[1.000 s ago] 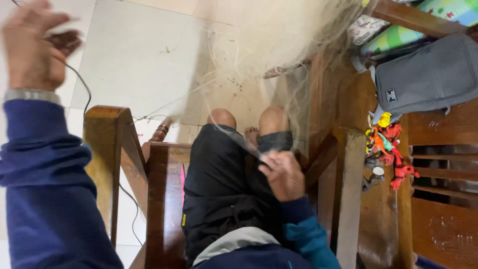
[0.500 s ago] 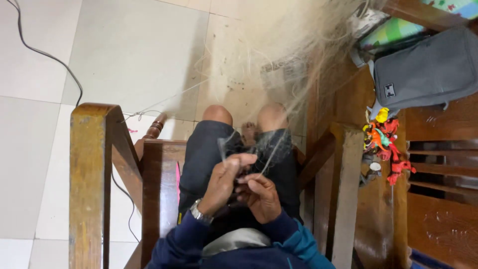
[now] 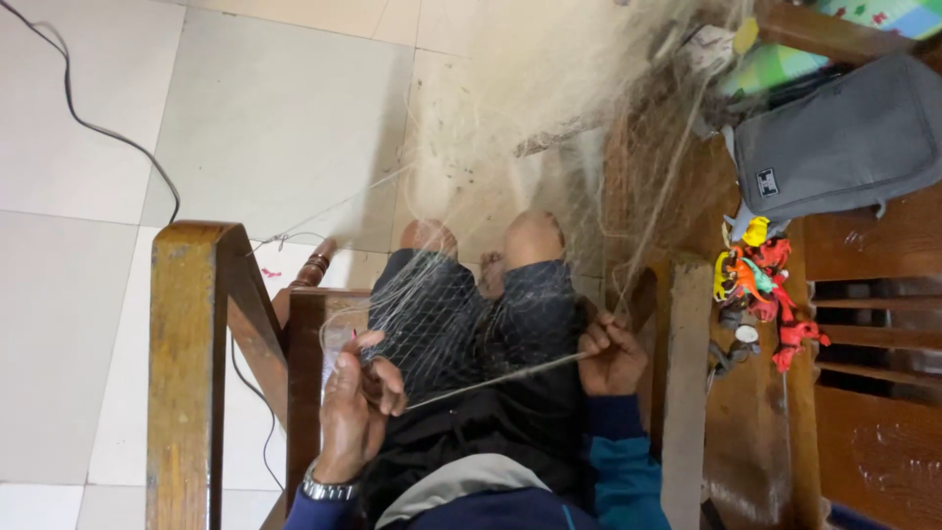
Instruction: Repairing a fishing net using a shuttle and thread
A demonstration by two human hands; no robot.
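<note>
A seated person's left hand (image 3: 355,407) and right hand (image 3: 610,355) pull a pale cord (image 3: 496,381) taut across the lap, each hand pinched shut on one end of it: the left fingers curl around the cord at about 8 o'clock in the view, the right fingers clamp it at about 4 o'clock. The cord belongs to a fine fishing net (image 3: 471,294) that lies draped over the dark shorts (image 3: 491,393) and bare knees, then spreads up toward 12 o'clock into a loose heap on the tiled floor (image 3: 275,108). To work this stretch cleanly, it seems best to keep the line straight between both pinches so the mesh hangs free of it, and to keep the mesh from snagging on the wooden chair arm (image 3: 191,363) at 9 o'clock. A grey bag (image 3: 834,147) rests on a wooden bench at 2 o'clock, with a cluster of bright plastic toys (image 3: 760,280) just below it. A black cable (image 3: 98,118) trails over the tiles at 10 o'clock
</note>
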